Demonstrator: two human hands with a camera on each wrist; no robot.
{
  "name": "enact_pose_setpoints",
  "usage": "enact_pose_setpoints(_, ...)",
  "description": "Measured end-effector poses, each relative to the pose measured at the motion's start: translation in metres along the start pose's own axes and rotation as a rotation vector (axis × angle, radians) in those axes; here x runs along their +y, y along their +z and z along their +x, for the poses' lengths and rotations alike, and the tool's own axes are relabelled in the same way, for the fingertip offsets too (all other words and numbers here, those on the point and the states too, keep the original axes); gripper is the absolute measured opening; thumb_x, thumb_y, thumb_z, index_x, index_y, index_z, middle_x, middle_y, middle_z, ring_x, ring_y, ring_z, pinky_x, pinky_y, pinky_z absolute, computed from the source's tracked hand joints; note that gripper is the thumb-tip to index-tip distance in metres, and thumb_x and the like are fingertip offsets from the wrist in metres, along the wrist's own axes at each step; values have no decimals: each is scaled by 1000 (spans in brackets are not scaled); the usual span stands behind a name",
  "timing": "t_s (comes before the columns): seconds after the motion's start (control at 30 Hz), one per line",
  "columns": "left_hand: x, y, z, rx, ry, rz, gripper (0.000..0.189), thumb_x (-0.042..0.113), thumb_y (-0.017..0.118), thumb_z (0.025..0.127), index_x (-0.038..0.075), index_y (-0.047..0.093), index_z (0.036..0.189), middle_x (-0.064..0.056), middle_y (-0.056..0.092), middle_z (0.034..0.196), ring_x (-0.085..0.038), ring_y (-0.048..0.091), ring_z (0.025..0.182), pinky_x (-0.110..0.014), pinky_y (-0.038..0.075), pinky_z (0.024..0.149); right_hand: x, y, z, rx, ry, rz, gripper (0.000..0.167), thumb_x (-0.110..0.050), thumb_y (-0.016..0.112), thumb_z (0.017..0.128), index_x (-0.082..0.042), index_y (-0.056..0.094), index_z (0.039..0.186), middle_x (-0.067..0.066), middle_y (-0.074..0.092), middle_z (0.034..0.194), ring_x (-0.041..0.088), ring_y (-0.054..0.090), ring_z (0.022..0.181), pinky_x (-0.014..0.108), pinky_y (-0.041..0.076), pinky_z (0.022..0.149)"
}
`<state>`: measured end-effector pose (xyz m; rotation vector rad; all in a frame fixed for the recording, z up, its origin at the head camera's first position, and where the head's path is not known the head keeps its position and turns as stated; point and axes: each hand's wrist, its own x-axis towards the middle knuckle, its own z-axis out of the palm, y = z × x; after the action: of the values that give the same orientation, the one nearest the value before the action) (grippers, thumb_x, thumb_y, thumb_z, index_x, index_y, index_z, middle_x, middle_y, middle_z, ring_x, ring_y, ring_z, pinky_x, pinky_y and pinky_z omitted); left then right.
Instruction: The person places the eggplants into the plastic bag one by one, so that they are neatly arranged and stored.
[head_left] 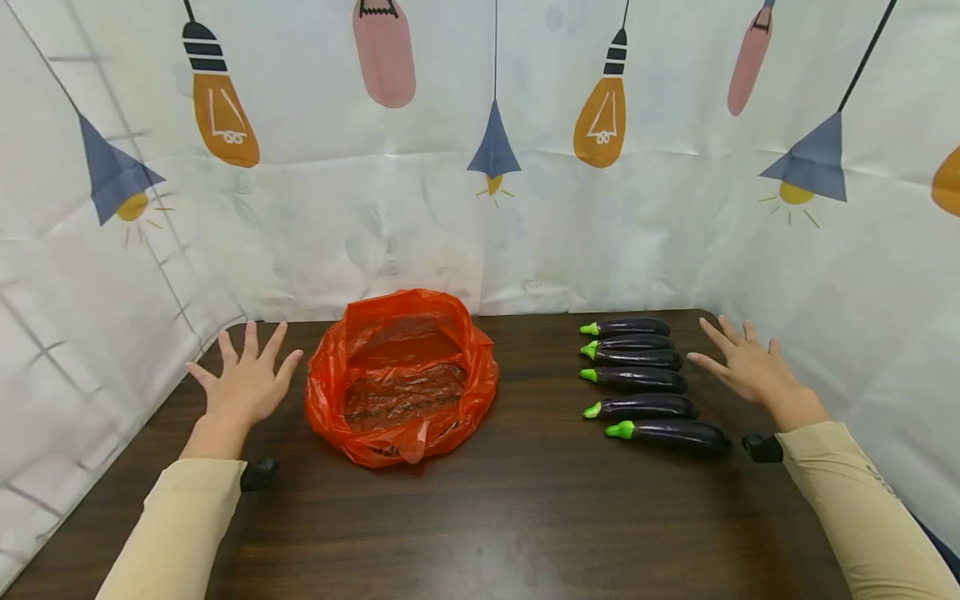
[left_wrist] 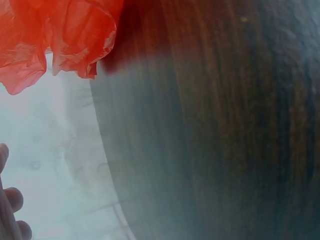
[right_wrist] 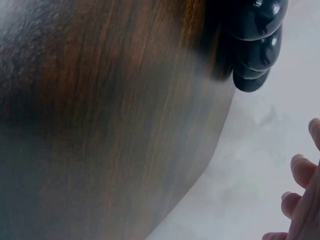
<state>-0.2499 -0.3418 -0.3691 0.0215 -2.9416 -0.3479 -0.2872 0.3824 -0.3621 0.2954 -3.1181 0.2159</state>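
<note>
A red plastic bag stands with its mouth spread wide, left of the middle of the table. My left hand is to the left of it, fingers straight and fanned out, holding nothing. Several dark purple eggplants with green stems lie in a column on the right, their stems pointing left. To the right of their rounded ends, my right hand has its fingers spread and holds nothing. The left wrist view shows part of the bag; the right wrist view shows the eggplants' glossy ends.
Both hands are over a dark wood-grain table. A white cloth printed with lamps and bulbs hangs behind it and along both sides. A dark wrist device sits at the left cuff, another at the right.
</note>
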Motion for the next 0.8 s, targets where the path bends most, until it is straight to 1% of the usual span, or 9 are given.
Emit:
enact_pose_setpoints(0.23, 2, -1, 0, -6, 9, -7, 79, 65, 18, 105, 17, 5, 166, -37, -5, 162, -63, -23, 141, -89, -17, 90, -1, 0, 0, -6, -7, 11, 86, -64, 35, 105, -16, -1, 166, 34, 3, 164, 63, -2, 145, 84, 0, 105)
enact_pose_setpoints(0.4, 2, -1, -1, -9, 5, -8, 79, 65, 19, 105, 18, 3, 166, -37, -6, 162, -63, -23, 141, -89, -17, 91, -3, -1, 0, -7, -28, 16, 85, -62, 37, 106, -14, 1, 166, 33, 5, 165, 63, -3, 145, 84, 2, 105)
enact_pose_setpoints(0.57, 2, -1, -2, -6, 4, -6, 79, 66, 18, 105, 19, 1, 166, -36, -9, 162, -62, -24, 141, -89, -18, 92, -9, -4, 0, -10, -64, 26, 85, -60, 40, 106, -14, 3, 166, 31, 5, 166, 63, -2, 145, 83, 3, 106)
enact_pose_setpoints(0.67, 2, -1, -3, -2, 6, -5, 79, 66, 18, 105, 19, 1, 166, -36, -8, 162, -61, -24, 141, -88, -18, 92, -14, -6, 0, -3, -95, 25, 84, -58, 42, 106, -14, 4, 167, 31, 6, 166, 63, 1, 145, 83, 4, 106)
enact_pose_setpoints(0.8, 3, -2, -3, 3, 16, -2, 78, 64, 20, 106, 19, 1, 166, -36, -8, 163, -61, -23, 142, -88, -18, 92, -22, -9, 0, -9, -134, 47, 83, -55, 45, 106, -15, 5, 167, 31, 7, 166, 62, 1, 146, 82, 5, 107)
